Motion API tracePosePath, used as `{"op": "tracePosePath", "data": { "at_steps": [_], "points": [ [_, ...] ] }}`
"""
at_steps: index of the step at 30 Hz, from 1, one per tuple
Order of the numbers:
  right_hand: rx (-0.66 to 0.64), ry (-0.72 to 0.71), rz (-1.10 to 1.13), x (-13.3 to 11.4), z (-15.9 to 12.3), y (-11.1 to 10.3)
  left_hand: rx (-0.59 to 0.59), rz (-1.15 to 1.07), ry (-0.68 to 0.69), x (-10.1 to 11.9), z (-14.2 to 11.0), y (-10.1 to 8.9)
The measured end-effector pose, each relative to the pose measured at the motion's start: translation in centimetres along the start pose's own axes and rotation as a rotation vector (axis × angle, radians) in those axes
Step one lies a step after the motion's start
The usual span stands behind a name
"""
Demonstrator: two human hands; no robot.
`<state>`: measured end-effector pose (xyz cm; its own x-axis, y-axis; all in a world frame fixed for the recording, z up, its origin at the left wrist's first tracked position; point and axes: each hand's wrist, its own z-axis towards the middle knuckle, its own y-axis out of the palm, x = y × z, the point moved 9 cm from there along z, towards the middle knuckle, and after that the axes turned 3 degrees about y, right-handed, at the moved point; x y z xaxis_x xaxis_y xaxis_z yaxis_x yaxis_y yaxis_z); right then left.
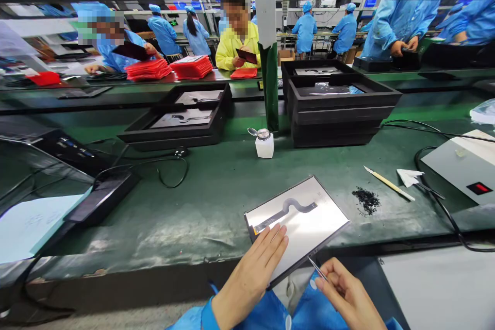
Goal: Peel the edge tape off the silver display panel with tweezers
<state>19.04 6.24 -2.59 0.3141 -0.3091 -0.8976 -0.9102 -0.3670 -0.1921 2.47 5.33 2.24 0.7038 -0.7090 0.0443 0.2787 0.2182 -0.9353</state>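
A flat display panel with a silvery back and a curved grey ribbon cable lies tilted at the bench's front edge, its near corner jutting past the edge. My left hand rests flat on the panel's back near its left side, fingers stretched out. In my right hand is a thin pair of metal tweezers, pinched between thumb and fingers. Their tip meets the panel's near long edge. To the right of the panel sits a small heap of black scraps.
Black trays with more panels are stacked behind, others left of them. Between stand a white dispenser bottle and a post. A yellow-handled knife, cables and a grey box lie right. Co-workers sit across the bench.
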Motion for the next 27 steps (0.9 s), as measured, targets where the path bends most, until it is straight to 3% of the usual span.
{"op": "tracePosePath", "data": {
  "at_steps": [6,12,20,24,27],
  "points": [
    [-0.023,0.063,0.011,0.7,0.0,-0.1,0.025,0.009,0.001,0.0,0.0,-0.1],
    [0.019,-0.019,-0.057,0.1,-0.1,-0.1,0.036,0.006,0.006,0.0,0.0,-0.1],
    [-0.009,0.037,0.006,-0.4,-0.4,0.3,0.043,0.013,0.011,0.1,0.0,-0.2],
    [0.046,-0.001,-0.029,-0.5,-0.5,-0.1,0.039,0.007,0.01,0.1,0.0,-0.2],
    [0.016,-0.021,-0.061,-0.3,-0.3,0.3,0.032,0.005,0.002,0.0,0.0,-0.2]
  ]
}}
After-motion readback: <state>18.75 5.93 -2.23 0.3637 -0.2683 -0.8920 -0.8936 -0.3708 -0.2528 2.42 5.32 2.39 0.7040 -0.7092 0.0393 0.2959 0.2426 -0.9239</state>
